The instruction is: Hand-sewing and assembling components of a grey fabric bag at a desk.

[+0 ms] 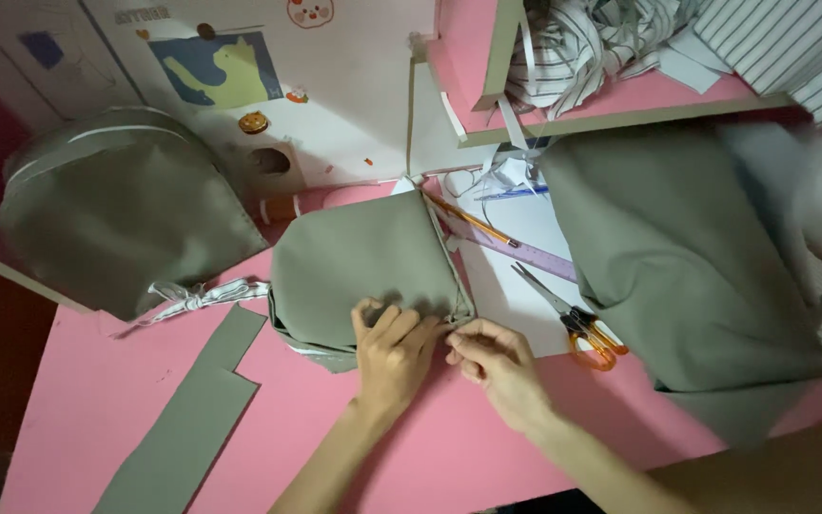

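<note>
A small olive-green fabric pouch (359, 262) lies in the middle of the pink table (449, 447). My left hand (390, 354) rests flat on its near edge, fingers spread over the cloth. My right hand (492, 362) pinches the pouch's near right corner between thumb and fingers. Both hands touch the same seam edge.
Orange-handled scissors (577, 319), a purple ruler (516, 249) and a pencil (468, 219) lie on white paper right of the pouch. A large green cloth (687, 266) is at the right, a green bag (116, 214) at the left, a cut green strip (192, 419) near left. Striped fabric fills the shelf (620, 105).
</note>
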